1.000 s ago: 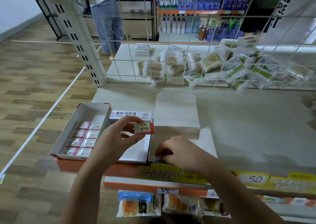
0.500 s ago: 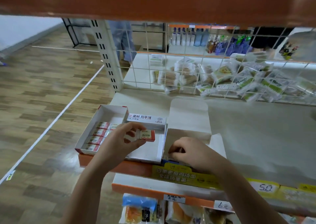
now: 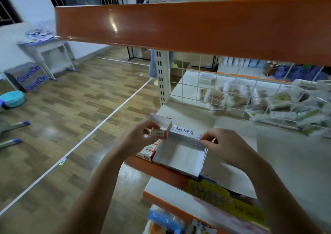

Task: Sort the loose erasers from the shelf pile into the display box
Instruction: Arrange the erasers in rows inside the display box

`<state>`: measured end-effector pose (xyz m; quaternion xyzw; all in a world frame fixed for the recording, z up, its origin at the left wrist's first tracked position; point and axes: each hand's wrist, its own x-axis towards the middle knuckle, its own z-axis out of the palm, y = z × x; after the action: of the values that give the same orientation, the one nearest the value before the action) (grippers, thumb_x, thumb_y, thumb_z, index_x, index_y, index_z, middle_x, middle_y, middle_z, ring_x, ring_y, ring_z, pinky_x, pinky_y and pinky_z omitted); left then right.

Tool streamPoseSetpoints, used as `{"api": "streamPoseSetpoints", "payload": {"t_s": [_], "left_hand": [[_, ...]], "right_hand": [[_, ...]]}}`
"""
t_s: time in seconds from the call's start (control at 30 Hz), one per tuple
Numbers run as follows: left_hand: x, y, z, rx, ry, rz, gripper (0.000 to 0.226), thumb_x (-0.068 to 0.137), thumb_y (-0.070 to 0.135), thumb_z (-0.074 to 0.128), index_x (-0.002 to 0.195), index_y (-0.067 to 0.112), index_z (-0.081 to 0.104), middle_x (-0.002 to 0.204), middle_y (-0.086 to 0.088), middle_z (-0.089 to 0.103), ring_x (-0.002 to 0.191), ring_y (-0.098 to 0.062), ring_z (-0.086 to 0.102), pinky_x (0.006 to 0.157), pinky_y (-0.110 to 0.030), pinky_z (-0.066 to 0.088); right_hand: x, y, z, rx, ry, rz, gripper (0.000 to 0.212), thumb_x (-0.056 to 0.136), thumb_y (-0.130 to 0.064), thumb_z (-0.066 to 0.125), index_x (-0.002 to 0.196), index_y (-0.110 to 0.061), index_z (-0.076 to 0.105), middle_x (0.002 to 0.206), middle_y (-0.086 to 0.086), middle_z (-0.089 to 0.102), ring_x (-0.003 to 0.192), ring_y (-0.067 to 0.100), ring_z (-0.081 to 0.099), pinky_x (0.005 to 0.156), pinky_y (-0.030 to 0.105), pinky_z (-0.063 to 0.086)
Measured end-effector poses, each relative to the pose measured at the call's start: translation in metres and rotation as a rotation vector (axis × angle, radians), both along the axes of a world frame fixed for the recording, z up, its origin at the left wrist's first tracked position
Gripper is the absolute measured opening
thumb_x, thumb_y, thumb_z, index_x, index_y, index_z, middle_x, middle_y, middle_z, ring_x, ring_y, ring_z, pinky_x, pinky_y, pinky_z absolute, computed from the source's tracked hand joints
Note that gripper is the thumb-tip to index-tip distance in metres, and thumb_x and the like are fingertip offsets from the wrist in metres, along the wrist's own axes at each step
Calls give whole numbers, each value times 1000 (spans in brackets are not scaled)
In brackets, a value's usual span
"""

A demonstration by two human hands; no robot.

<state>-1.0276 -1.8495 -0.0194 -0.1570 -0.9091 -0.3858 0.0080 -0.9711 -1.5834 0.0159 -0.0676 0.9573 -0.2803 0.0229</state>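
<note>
L hand (image 3: pixel 138 140) pinched a small red-and-cream wrapped eraser (image 3: pixel 160 133) above the white cardboard display box (image 3: pixel 179 155). R hand (image 3: pixel 227 146), fingertips together, apparently gripped the box's right wall.

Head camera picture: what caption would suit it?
Left hand holds an eraser while right hand pinches the display box edge.

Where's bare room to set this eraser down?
The white box between the hands is bare inside. The grey shelf right of the right hand is open too. The left box, under the left hand holding the eraser, has rows in it.
</note>
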Motion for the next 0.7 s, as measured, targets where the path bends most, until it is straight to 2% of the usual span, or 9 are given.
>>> {"api": "streamPoseSetpoints", "payload": {"t_s": [0.1, 0.17, 0.3, 0.4, 0.5, 0.63, 0.7], "left_hand": [[-18, -9, 8, -121, 26, 14, 27, 76, 20, 77, 97, 28, 63, 87, 7, 64, 81, -11, 59, 68, -29, 49], [-29, -13, 13, -219, 66, -35, 30, 77, 27, 75, 103, 21, 64, 96, 2, 64, 87, -13, 58, 70, -26, 46], [-51, -14, 16, -401, 147, -133, 31, 80, 39, 70, 107, 25, 62, 112, 3, 59, 100, -11, 49, 77, -23, 35], [-67, -11, 10, -493, 173, -200, 33, 83, 42, 65, 112, 27, 60, 120, 2, 56, 109, -15, 46, 82, -26, 34], [-81, -11, 2, -548, 202, -245, 36, 84, 44, 63, 115, 26, 58, 120, 1, 56, 111, -15, 47, 78, -24, 34], [-93, -5, -9, -543, 233, -309, 36, 85, 44, 61, 115, 24, 58, 115, 2, 60, 108, -15, 49, 74, -21, 35], [-96, 0, -14, -556, 254, -337, 31, 87, 41, 59, 114, 25, 58, 111, 4, 60, 102, -12, 49, 66, -18, 31]], "right_hand": [[-6, -27, 3, 21, -10, 2, 18, 90, -33, 55, 100, -23, 67, 93, -6, 64, 82, 11, 58, 75, 30, 49], [-11, -47, 2, 67, -22, 6, 19, 91, -34, 54, 101, -22, 65, 97, -4, 64, 87, 13, 58, 79, 34, 50], [-20, -86, -10, 129, -106, 0, 20, 94, -34, 49, 100, -23, 64, 98, -4, 64, 86, 11, 58, 79, 31, 50], [-28, -108, -24, 174, -167, -30, 20, 95, -31, 44, 87, -22, 60, 90, -2, 62, 76, 11, 56, 66, 27, 47], [-33, -122, -39, 188, -205, -85, 29, 96, -34, 41, 69, -27, 46, 74, -8, 52, 64, 6, 48, 51, 22, 31], [-39, -134, -54, 236, -190, -124, 31, 95, -44, 42, 71, -24, 45, 67, -11, 43, 60, 3, 41, 49, 21, 27], [-41, -136, -59, 236, -198, -158, 34, 94, -46, 43, 68, -25, 43, 67, -12, 41, 59, 2, 39, 48, 21, 25]]}}
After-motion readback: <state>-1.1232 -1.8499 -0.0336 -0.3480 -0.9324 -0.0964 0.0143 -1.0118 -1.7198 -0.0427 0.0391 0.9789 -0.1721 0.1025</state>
